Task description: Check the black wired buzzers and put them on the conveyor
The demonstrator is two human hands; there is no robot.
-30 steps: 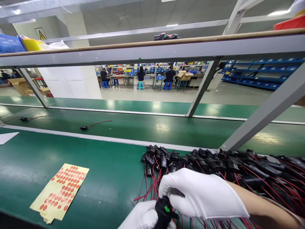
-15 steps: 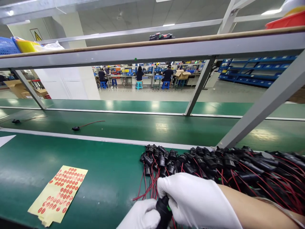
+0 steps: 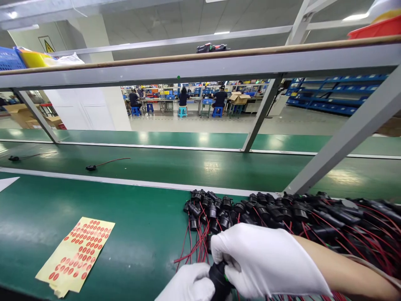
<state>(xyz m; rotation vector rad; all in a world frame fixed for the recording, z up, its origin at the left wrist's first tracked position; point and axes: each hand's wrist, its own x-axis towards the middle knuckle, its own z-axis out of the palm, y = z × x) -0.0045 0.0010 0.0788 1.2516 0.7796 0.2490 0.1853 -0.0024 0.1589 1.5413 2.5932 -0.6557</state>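
Observation:
Both my hands wear white gloves at the bottom of the view. My left hand [image 3: 191, 284] grips a black cylindrical part [image 3: 219, 281] from the left, thumb on its side. My right hand [image 3: 250, 261] closes its fingers on the upper end of the same part, where a small green spot shows. The part's lower end is cut off by the frame edge. Right behind my hands lies a heap of similar black cylindrical parts [image 3: 269, 211] with thin red and dark wires. On the left of the green bench lies a yellowish sheet of red oval stickers [image 3: 77, 255], some spots bare.
Beyond a white strip runs a green conveyor belt [image 3: 175, 167] carrying a black part with a wire [image 3: 91, 167] and another farther left. A slanted grey post [image 3: 341, 133] rises at the right. An overhead shelf [image 3: 156, 69] crosses the view. Several people sit at distant benches.
The two black parts on the belt have moved left. My hands and the part they hold have shifted slightly right, and both hands keep their grip.

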